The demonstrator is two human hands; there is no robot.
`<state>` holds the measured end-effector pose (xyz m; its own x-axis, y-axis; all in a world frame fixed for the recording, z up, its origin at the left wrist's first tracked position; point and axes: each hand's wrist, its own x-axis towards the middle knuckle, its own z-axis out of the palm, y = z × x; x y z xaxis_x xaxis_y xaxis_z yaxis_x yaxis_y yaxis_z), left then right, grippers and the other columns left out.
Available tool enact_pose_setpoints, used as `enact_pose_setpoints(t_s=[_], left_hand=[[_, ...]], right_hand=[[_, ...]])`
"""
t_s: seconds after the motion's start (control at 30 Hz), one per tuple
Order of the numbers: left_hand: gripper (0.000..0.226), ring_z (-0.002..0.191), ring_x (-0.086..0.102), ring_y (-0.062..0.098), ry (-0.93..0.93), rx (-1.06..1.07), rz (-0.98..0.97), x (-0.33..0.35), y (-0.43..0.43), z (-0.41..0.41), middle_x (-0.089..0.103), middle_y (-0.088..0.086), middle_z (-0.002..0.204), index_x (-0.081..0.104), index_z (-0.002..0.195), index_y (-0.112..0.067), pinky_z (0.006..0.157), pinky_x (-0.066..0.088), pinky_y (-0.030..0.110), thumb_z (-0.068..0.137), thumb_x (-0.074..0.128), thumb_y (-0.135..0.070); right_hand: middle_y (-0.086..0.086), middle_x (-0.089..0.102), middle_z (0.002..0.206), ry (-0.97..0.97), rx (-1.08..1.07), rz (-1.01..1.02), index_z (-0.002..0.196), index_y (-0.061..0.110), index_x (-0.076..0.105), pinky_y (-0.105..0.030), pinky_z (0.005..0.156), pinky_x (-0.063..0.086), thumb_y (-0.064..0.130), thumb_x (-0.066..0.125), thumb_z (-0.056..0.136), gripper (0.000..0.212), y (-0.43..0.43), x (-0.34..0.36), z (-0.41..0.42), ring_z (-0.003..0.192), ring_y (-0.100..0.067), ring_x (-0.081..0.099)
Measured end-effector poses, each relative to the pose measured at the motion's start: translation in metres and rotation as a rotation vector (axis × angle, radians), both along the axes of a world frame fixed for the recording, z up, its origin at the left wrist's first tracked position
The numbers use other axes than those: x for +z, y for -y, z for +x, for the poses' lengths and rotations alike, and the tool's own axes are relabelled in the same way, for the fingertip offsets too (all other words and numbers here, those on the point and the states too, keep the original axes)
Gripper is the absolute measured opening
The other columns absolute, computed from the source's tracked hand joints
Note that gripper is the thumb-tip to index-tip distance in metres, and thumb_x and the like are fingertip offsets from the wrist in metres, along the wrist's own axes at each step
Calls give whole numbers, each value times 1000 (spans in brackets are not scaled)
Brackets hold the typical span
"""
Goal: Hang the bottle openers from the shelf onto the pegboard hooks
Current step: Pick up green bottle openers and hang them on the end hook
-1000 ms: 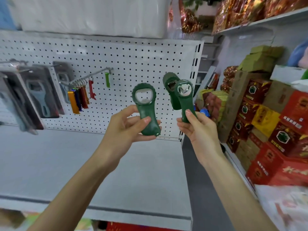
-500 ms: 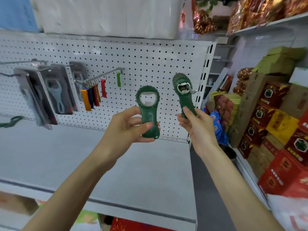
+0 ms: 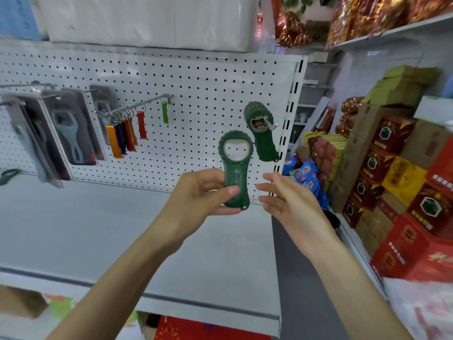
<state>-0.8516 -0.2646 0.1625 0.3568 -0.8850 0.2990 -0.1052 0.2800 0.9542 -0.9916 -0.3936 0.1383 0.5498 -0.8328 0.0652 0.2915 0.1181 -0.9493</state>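
Note:
My left hand [image 3: 201,192] grips a dark green bottle opener [image 3: 235,168] by its handle, ring end up, in front of the white pegboard [image 3: 196,94]. Green bottle openers [image 3: 262,133] hang on a short pegboard hook [image 3: 273,125] near the board's right edge, free of any hand. My right hand [image 3: 284,200] is just below them, fingers apart and holding nothing. Another green opener [image 3: 7,175] lies on the grey shelf [image 3: 98,236] at the far left edge.
A long hook carries several small coloured keyring openers [image 3: 125,136]. Packaged silver openers [image 3: 71,133] hang on hooks at the left. Red and yellow boxes [image 3: 402,192] are stacked to the right beyond the shelf's end.
My right hand has let go of the green openers, which now hang on the hook, and has dropped below them. The left hand still holds its opener.

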Motion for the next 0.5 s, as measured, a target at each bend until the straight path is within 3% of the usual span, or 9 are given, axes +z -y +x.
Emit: enact_pose_setpoints(t_s=[0.2, 0.27, 0.37, 0.43, 0.5], left_hand=[[14, 69, 66, 8, 81, 70, -63, 7, 14, -24, 71, 1, 76, 73, 82, -13, 64, 55, 20, 89, 62, -9], [13, 66, 65, 6, 85, 77, -74, 10, 18, -29, 72, -2, 73, 73, 82, -14, 63, 54, 18, 88, 63, -10], [12, 65, 62, 2, 82, 93, -79, 12, 24, -33, 71, -7, 69, 73, 81, -17, 60, 49, 14, 87, 65, -11], [12, 65, 59, 2, 69, 112, -82, 13, 29, -34, 71, -9, 68, 73, 80, -18, 60, 47, 12, 87, 66, -12], [10, 67, 58, 3, 47, 132, -76, 14, 33, -32, 71, -7, 71, 74, 81, -16, 61, 46, 13, 86, 66, -14]], right_hand=[[-7, 73, 87, -32, 24, -235, 97, 14, 72, -24, 62, 55, 41, 68, 69, 39, -32, 5, -30, 75, -19, 70], [-8, 74, 83, -35, 11, -269, 92, 15, 72, -26, 63, 56, 37, 69, 68, 33, -36, 5, -32, 74, -20, 71], [-11, 74, 81, -53, -9, -293, 78, 21, 75, -28, 64, 58, 20, 70, 79, 5, -36, 9, -29, 72, -23, 71], [-11, 74, 78, -67, -35, -309, 75, 19, 74, -27, 63, 58, 10, 69, 83, 13, -34, 11, -25, 70, -23, 72], [-12, 74, 75, -61, -45, -306, 79, 13, 72, -24, 61, 57, 9, 68, 83, 7, -32, 14, -20, 66, -23, 71]])
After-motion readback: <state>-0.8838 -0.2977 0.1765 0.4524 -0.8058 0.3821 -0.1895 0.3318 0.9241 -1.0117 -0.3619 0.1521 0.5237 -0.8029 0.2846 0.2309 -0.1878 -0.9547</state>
